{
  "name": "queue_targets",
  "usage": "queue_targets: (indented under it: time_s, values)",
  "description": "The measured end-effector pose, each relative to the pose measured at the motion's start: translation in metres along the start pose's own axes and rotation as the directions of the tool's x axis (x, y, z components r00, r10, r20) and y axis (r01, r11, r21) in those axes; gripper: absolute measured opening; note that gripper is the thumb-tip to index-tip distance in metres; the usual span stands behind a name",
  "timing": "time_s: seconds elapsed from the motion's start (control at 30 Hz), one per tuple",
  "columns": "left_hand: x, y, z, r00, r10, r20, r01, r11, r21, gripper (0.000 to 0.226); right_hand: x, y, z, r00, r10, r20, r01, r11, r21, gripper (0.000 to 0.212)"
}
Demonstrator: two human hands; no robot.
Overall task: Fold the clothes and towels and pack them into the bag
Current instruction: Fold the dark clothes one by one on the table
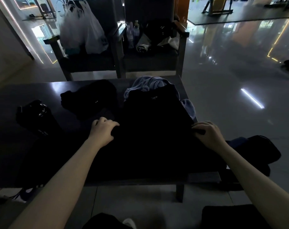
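A long dark table [41,91] is seen across the middle of the view. A large black garment [157,133] is spread flat on its right half, with the near part carried over the table's front edge. A small pale logo is visible near the garment's far end. Otherwise the cloth is so dark that sleeves, hems and folds cannot be made out. The far end is laid over a crumpled light-blue towel [148,83], which is left showing beyond the garment and along its right side. Just to the left, a second black garment [91,98] is bunched on the table, marked by a tiny pale logo. Off the table's right end a dark bag [262,149] is partly seen, with something blue at its near side. Its outline is lost in shadow and its lower part is hidden behind the right forearm. On the table's left part a black bottle [33,113] is seen, but whether it is upright or lying cannot be told in the dim light. The left hand [104,129] is closed on the spread garment's left edge, with the fingers curled into the cloth. The right hand [208,134] is closed on the right edge, where a strip of fabric is pinched under the curled fingers.
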State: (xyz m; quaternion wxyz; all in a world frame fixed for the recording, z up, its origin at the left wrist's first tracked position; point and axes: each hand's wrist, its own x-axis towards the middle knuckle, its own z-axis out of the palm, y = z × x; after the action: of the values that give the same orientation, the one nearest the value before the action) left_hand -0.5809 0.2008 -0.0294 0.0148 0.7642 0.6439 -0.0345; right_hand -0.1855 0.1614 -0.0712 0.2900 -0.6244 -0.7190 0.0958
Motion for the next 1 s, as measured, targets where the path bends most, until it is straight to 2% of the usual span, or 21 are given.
queue_targets:
  time_s: [0.03,0.1,0.17,0.27,0.4,0.6,0.73,0.87,0.93,1.0]
  values:
    - [0.003,-0.002,-0.002,1.0,-0.009,0.014,0.009,0.999,-0.041,0.044,0.003,-0.004,-0.001,0.998,0.065,-0.004,-0.064,0.993,0.098,0.009]
    - [0.008,-0.005,-0.007,0.997,-0.059,0.046,0.069,0.958,-0.278,0.023,0.01,-0.008,-0.004,0.976,0.218,0.008,-0.211,0.932,0.295,0.023]
    - [0.014,-0.009,-0.014,0.991,-0.128,0.049,0.133,0.812,-0.568,0.018,0.018,-0.006,-0.007,0.937,0.35,-0.011,-0.313,0.852,0.421,0.03]
    - [0.024,-0.012,-0.021,0.966,-0.257,0.034,0.191,0.616,-0.764,0.023,0.033,0.004,-0.009,0.869,0.486,-0.096,-0.39,0.791,0.472,0.034]
    - [0.04,-0.013,-0.019,0.908,-0.417,0.042,0.225,0.399,-0.889,0.025,0.047,0.016,-0.01,0.792,0.577,-0.2,-0.434,0.763,0.48,0.027]
    - [0.059,-0.012,-0.004,0.819,-0.574,0.029,0.289,0.368,-0.884,0.033,0.061,0.027,-0.007,0.771,0.585,-0.252,-0.457,0.784,0.421,0.02]
    - [0.065,-0.014,0.007,0.792,-0.609,0.053,0.294,0.304,-0.906,0.035,0.066,0.034,0.002,0.769,0.592,-0.24,-0.481,0.784,0.393,0.023]
    - [0.069,-0.021,0.012,0.762,-0.643,0.083,0.352,0.303,-0.886,0.03,0.073,0.045,0.011,0.792,0.567,-0.227,-0.492,0.812,0.314,0.027]
    - [0.068,-0.025,0.013,0.754,-0.647,0.116,0.432,0.354,-0.829,0.031,0.074,0.048,0.015,0.799,0.579,-0.163,-0.528,0.805,0.269,0.028]
    - [0.065,-0.025,0.015,0.784,-0.613,0.094,0.487,0.516,-0.705,0.036,0.073,0.05,0.018,0.794,0.605,-0.067,-0.576,0.782,0.24,0.034]
